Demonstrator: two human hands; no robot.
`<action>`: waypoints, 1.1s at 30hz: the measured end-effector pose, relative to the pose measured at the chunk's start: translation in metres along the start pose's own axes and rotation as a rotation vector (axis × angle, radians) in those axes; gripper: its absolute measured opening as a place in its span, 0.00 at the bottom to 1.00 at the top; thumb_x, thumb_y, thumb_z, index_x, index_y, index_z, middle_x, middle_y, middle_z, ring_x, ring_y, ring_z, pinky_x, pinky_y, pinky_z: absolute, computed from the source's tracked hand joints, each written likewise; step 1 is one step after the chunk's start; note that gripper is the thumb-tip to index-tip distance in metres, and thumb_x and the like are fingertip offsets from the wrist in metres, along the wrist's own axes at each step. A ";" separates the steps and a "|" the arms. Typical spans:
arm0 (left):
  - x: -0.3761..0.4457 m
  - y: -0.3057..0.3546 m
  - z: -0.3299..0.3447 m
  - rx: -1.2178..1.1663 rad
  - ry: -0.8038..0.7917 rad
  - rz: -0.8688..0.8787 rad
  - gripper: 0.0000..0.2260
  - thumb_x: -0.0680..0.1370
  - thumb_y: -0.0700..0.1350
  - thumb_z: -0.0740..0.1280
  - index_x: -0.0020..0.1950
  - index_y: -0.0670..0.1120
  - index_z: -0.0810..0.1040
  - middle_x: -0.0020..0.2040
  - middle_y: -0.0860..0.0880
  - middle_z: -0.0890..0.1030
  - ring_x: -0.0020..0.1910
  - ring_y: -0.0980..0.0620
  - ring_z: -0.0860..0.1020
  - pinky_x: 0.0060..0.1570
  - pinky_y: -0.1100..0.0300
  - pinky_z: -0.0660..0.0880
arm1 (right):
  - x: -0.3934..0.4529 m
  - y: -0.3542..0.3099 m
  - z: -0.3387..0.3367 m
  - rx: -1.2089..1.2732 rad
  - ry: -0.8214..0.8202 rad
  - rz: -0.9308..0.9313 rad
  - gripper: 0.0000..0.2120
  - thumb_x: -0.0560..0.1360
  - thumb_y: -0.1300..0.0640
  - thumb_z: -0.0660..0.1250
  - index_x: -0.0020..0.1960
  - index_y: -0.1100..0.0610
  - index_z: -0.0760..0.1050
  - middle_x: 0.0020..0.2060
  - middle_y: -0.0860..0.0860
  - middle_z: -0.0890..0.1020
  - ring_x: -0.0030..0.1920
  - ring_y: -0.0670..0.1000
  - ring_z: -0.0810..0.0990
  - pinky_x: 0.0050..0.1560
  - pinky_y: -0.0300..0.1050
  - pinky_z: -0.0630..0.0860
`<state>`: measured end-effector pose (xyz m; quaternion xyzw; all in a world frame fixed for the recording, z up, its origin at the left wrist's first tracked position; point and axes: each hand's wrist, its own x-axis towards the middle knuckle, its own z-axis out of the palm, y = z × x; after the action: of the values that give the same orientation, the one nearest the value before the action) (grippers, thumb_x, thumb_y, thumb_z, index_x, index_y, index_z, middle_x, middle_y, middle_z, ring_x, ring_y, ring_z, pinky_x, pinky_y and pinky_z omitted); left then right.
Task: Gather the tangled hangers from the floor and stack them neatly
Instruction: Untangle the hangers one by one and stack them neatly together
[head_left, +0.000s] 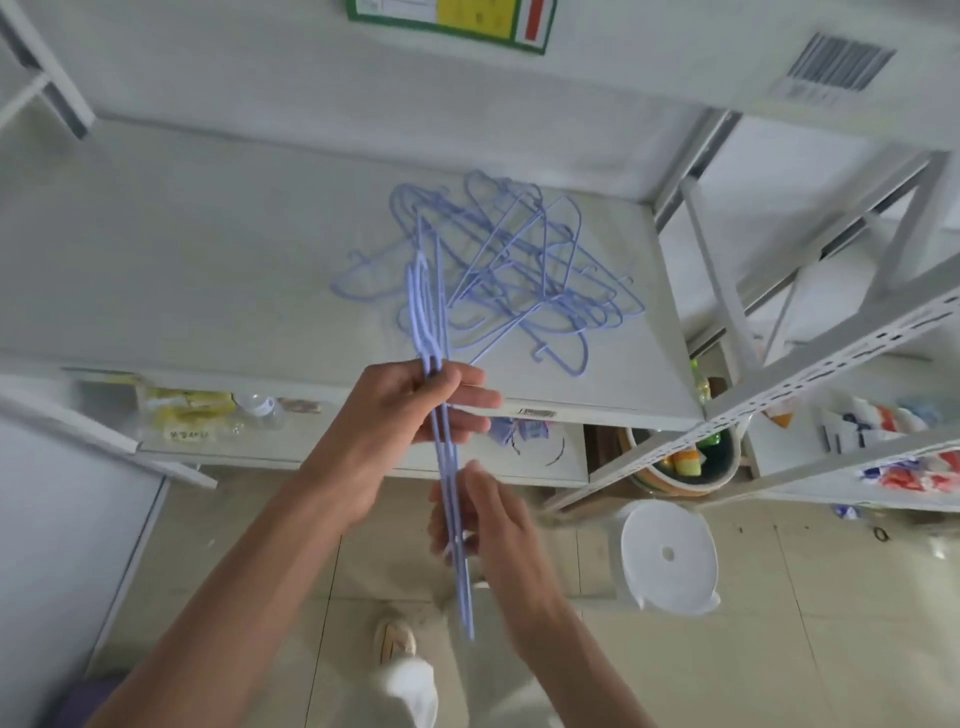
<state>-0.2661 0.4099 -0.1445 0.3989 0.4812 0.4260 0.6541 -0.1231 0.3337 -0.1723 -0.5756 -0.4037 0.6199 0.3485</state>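
Note:
A tangle of pale blue wire hangers (524, 270) lies on a white shelf board (208, 249). A few aligned blue hangers (434, 322) stand edge-on in front of me, reaching from above the shelf edge down toward the floor. My left hand (410, 415) grips this bundle near its upper part, fingers curled around the wires. My right hand (493, 525) is lower on the same bundle, blurred, its fingers at the wires; I cannot tell whether it holds them.
White metal shelving (810, 374) stands to the right, with packets on lower shelves. A white round stool (667, 556) sits on the tiled floor. A bucket with bottles (685, 462) is under the shelf. My shoe (396, 639) shows below.

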 end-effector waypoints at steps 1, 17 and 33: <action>0.000 0.003 -0.004 -0.004 0.004 0.002 0.11 0.86 0.45 0.62 0.59 0.42 0.83 0.52 0.44 0.89 0.47 0.43 0.88 0.44 0.60 0.84 | 0.004 0.006 -0.004 -0.017 0.078 -0.054 0.18 0.87 0.50 0.56 0.49 0.60 0.78 0.35 0.55 0.81 0.35 0.51 0.78 0.34 0.43 0.75; 0.033 0.016 -0.040 -0.032 0.151 -0.015 0.16 0.75 0.56 0.67 0.54 0.49 0.88 0.54 0.42 0.88 0.46 0.47 0.88 0.40 0.62 0.83 | 0.291 -0.028 -0.070 -0.109 0.398 0.234 0.12 0.76 0.55 0.67 0.48 0.64 0.82 0.37 0.56 0.86 0.26 0.52 0.79 0.24 0.37 0.72; 0.020 0.042 -0.047 0.052 0.208 0.019 0.31 0.66 0.71 0.74 0.55 0.47 0.87 0.53 0.40 0.88 0.45 0.46 0.88 0.41 0.60 0.83 | 0.248 -0.031 -0.052 0.192 0.198 -0.251 0.08 0.84 0.58 0.62 0.54 0.57 0.80 0.32 0.53 0.84 0.19 0.49 0.67 0.23 0.37 0.65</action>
<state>-0.3155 0.4477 -0.1214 0.3738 0.5536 0.4586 0.5860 -0.0959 0.5752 -0.2519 -0.5429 -0.3750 0.5478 0.5144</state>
